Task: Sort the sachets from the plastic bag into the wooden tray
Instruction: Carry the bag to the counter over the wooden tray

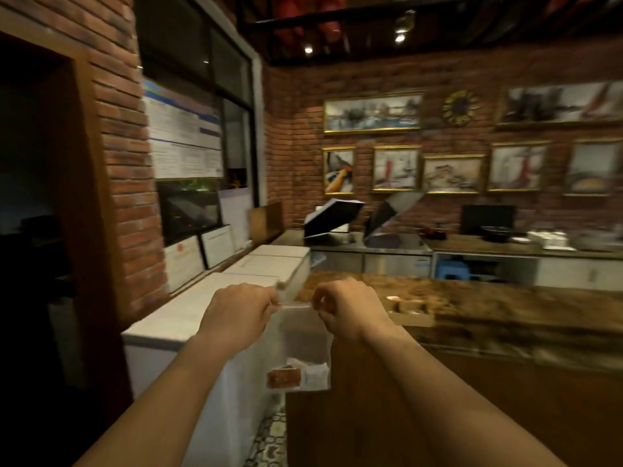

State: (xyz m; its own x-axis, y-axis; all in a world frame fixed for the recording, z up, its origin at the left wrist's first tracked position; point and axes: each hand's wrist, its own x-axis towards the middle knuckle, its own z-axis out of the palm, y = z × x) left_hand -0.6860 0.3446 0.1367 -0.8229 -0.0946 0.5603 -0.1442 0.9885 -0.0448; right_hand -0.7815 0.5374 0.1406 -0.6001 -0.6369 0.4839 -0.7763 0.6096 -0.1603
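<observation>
Brick-walled kitchen, wooden counter [505,308] | our left hand [236,315] and right hand [347,311] pinch plastic bag [300,335] mouth | sachets [296,375] inside | wooden tray [409,310] far right, sorting apparently unstarted

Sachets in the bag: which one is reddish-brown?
The left sachet at the bottom of the bag; the sachet beside it on the right is white.

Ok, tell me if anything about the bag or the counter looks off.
Nothing stands out. The left hand and right hand pinch the top of the plastic bag, which hangs straight with its sachets settled at the bottom. The wooden tray sits on the counter; blur hides finer detail.
</observation>
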